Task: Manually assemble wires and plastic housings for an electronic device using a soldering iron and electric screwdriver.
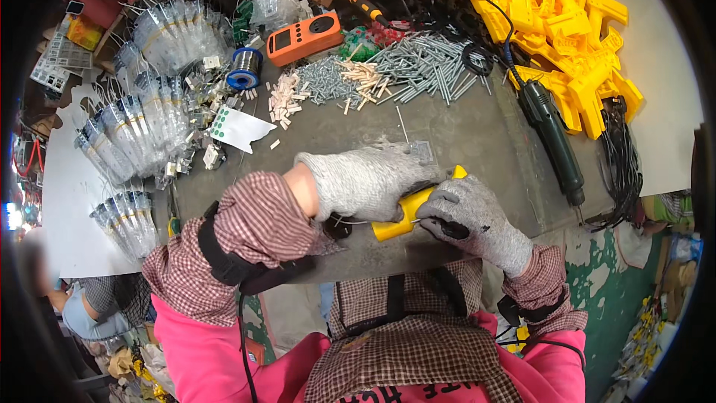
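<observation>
Checked apron cloth [406, 358] bunched nearest, below the dark table [317, 127]. Over its near edge, my right hand [473, 216] gripped a yellow plastic piece [406, 213]; my left hand [369, 183] overlapped its upper side, fingers hidden, grip impossible to tell. Screws [440, 67] lay beyond.

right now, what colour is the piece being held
The piece is yellow, seen in the head view.
</observation>
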Demonstrator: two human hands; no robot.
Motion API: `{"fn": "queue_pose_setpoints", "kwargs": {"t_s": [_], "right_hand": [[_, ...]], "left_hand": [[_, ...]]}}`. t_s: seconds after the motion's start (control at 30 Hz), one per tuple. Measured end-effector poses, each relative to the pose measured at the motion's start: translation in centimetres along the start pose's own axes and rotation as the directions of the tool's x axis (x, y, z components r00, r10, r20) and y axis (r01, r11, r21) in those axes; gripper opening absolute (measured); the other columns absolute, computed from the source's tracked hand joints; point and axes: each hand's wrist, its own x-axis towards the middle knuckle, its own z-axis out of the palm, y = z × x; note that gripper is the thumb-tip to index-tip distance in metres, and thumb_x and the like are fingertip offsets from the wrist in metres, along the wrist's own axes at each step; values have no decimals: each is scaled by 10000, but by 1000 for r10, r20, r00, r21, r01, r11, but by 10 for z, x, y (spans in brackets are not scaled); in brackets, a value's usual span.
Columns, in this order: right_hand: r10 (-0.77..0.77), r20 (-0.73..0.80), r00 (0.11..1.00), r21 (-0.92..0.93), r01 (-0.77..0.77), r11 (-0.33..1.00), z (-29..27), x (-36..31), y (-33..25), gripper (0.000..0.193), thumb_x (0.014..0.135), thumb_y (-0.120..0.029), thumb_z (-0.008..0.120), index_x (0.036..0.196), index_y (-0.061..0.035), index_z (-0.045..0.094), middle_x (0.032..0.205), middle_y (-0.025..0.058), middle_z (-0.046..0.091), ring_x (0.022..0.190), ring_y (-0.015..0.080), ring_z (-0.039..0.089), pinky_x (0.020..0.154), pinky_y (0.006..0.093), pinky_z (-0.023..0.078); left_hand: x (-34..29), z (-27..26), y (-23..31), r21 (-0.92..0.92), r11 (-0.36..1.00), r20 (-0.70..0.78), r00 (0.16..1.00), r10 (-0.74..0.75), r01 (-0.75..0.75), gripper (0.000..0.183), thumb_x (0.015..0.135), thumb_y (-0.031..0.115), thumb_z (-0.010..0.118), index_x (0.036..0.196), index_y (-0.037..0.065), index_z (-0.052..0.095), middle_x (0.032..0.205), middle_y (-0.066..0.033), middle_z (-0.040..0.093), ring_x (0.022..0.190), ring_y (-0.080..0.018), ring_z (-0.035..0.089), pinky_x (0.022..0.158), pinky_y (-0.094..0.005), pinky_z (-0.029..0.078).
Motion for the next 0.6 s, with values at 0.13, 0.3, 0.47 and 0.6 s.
{"fn": "queue_pose_setpoints", "kwargs": {"t_s": [0.13, 0.3, 0.47, 0.6], "right_hand": [[18, -26, 999, -15, -19, 1000, 3, 2, -7, 226, 764, -140, 732, 981, -166, 672, 936, 36, 626, 875, 268, 630, 756, 413, 491], [21, 0, 1000, -52, -21, 998, 4, 1, -4, 175, 773, -174, 780, 921, -163, 688, 937, 35, 652, 887, 264, 640, 761, 405, 473], [39, 3, 999, -50, -39, 998, 1, 0, -8, 196, 788, -132, 714, 974, -116, 656, 910, 67, 633, 878, 303, 636, 739, 425, 503], [155, 56, 986, -16, -155, 988, 4, 7, -29, 257, 799, -112, 697, 1044, -83, 623, 976, 109, 635, 932, 324, 639, 770, 428, 517]], "left_hand": [[4, 6, -6, -379, 925, 14, 1000, 25, -17, 637, 782, 125, 700, 1386, 64, 507, 1331, -182, 550, 1227, -373, 539, 1029, -443, 437], [14, 13, 10, -291, 887, 73, 933, -352, 357, 406, 833, 158, 637, 1222, 48, 603, 1259, -161, 604, 1139, -353, 584, 992, -446, 458], [-13, 19, 3, 146, 984, -115, 990, -85, 102, 423, 786, 191, 707, 1193, 85, 655, 1210, -133, 596, 1143, -345, 546, 998, -470, 431], [-23, 17, 9, 181, 976, -98, 990, -101, 118, 538, 743, 213, 767, 1258, 115, 647, 1244, -120, 573, 1207, -348, 505, 1040, -484, 393]]}}
